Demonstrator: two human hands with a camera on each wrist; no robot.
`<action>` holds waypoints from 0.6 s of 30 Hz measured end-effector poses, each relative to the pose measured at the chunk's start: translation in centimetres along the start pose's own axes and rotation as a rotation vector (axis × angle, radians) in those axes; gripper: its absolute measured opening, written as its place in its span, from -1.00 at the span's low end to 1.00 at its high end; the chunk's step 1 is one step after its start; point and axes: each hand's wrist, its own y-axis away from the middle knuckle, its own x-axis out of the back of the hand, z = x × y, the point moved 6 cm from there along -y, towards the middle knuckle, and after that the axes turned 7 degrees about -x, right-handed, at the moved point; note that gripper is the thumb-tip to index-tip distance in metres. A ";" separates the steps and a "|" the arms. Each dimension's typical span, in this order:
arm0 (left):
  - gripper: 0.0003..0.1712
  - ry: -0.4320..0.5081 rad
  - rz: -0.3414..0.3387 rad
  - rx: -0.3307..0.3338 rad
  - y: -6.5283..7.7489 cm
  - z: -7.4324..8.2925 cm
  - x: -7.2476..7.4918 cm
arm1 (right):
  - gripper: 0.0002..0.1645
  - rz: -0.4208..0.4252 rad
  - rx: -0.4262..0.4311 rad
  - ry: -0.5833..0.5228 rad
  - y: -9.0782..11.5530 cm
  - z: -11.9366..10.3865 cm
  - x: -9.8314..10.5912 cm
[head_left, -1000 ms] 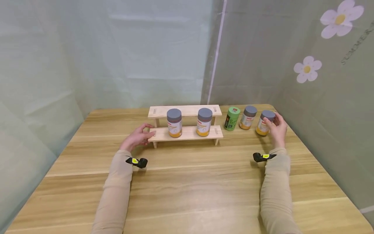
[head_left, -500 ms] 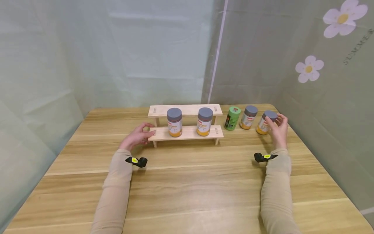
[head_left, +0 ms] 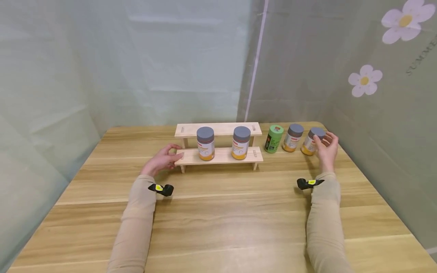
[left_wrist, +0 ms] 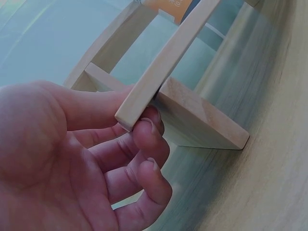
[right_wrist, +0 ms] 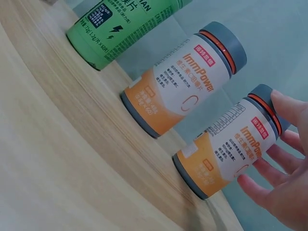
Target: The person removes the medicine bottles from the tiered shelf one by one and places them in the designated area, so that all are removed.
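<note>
My left hand [head_left: 163, 158] pinches the left end of the lower board of a two-tier wooden shelf [head_left: 222, 156], thumb on top and fingers curled beneath, as the left wrist view shows. At the far right, my right hand [head_left: 327, 149] holds a vitamin bottle [head_left: 310, 145] with a grey cap, the thumb at the cap's near side and the fingers behind. That bottle stands with its base on or close over the table. Two matching vitamin bottles [head_left: 206, 148] stand upright on the lower board. Nothing stands on the upper board [head_left: 218, 129].
Between the shelf and my right hand are a green bottle [head_left: 274, 139] and another grey-capped vitamin bottle [head_left: 292, 138], in a row on the wooden table [head_left: 235, 220]. Light curtains [head_left: 170, 57] rise right behind the table, and a flower-printed one [head_left: 385, 132] runs along its right side.
The right hand and its bottle have shifted slightly back and to the right. The left hand stays on the shelf end, and the other bottles have not moved; the head view has turned a little.
</note>
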 end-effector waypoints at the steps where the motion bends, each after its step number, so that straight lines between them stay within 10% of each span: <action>1: -0.36 0.000 0.003 0.001 -0.1 0.0 0.0 | -0.33 -0.003 -0.003 0.002 -0.1 0.0 0.0; 18: -0.38 -0.008 0.009 0.010 -0.1 -0.2 -0.1 | -0.39 -0.009 -0.028 -0.008 -0.2 -0.1 -1.8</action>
